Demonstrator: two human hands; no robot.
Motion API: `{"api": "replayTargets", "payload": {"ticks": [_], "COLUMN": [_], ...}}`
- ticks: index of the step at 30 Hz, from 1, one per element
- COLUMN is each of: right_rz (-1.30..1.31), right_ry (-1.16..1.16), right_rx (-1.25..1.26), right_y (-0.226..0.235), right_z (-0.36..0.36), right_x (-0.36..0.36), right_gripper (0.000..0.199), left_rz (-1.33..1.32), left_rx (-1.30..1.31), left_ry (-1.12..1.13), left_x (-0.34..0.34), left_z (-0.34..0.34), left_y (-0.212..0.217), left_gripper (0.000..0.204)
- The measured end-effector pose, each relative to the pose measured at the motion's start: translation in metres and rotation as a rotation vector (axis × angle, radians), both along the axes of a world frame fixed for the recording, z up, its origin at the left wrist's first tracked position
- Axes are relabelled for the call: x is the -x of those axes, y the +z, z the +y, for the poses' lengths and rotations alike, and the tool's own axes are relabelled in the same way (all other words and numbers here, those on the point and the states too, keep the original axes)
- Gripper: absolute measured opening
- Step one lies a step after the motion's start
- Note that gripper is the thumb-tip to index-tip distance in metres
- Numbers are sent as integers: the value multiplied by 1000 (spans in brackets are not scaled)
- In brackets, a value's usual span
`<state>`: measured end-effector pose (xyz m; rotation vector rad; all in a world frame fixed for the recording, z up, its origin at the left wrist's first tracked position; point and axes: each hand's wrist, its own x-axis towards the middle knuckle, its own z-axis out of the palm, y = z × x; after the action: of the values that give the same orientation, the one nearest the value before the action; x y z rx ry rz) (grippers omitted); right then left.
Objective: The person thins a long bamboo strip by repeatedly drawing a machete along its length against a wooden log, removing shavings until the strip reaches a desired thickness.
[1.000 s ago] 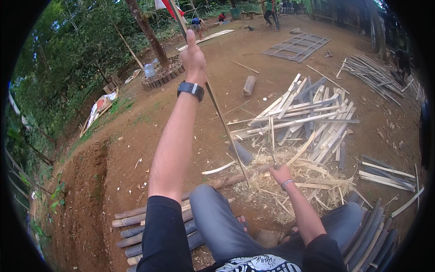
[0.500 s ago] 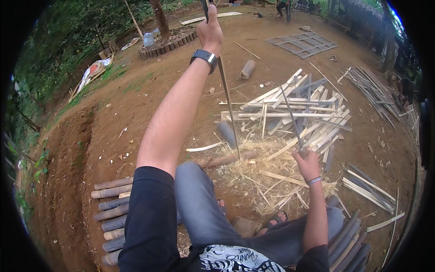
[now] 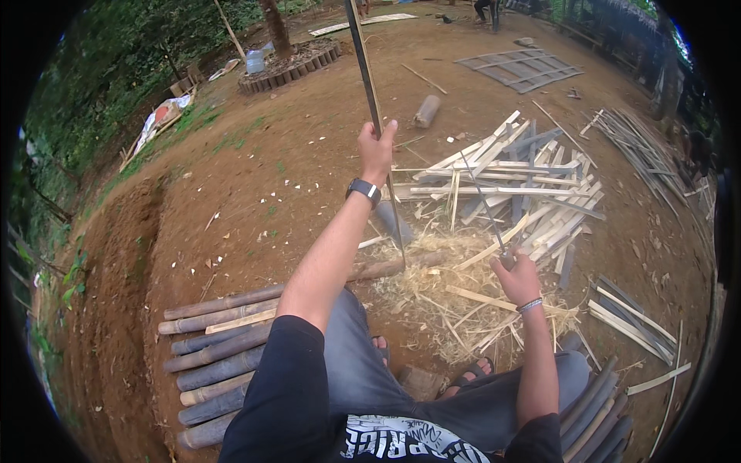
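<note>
A long, narrow bamboo strip (image 3: 360, 55) stands nearly upright in front of me, its upper part running out of the picture. My left hand (image 3: 376, 154) is closed around it partway up, thumb raised. The strip's lower end comes down beside a brown log (image 3: 377, 269) lying on the ground among pale shavings (image 3: 432, 297). In my right hand (image 3: 517, 279) is the handle of a machete (image 3: 484, 205), its thin blade slanting up and away to the left. The blade appears apart from the strip.
Split bamboo pieces (image 3: 532, 189) lie heaped beyond my right hand. Bamboo poles (image 3: 224, 357) line the ground at my left, more (image 3: 590, 413) at my right. A short bamboo section (image 3: 427, 113) and a lattice panel (image 3: 521, 69) lie farther off. A person (image 3: 488, 11) is in the distance.
My left hand has come down and nearer along the bamboo strip, so more of it shows above the hand. My right hand and the machete have shifted slightly left and lower.
</note>
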<state>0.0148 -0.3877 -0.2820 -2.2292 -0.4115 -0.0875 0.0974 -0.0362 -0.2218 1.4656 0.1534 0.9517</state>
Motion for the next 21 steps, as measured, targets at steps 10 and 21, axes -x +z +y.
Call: {"api": "replayTargets", "payload": {"ticks": [10,21], "right_rz": [260,518], "right_ry": [96,108], "right_rx": [196,138], "right_y": [-66,-168], "right_z": [18,69], "right_x": [27,50], "right_gripper": [51,56], "left_rz": [-99,-102], "left_rx": [120,113], "left_ry": [86,-37], "left_x": [49,31], "left_z": [23,47], "left_y": [-11,-56], "left_gripper": [52,48]}}
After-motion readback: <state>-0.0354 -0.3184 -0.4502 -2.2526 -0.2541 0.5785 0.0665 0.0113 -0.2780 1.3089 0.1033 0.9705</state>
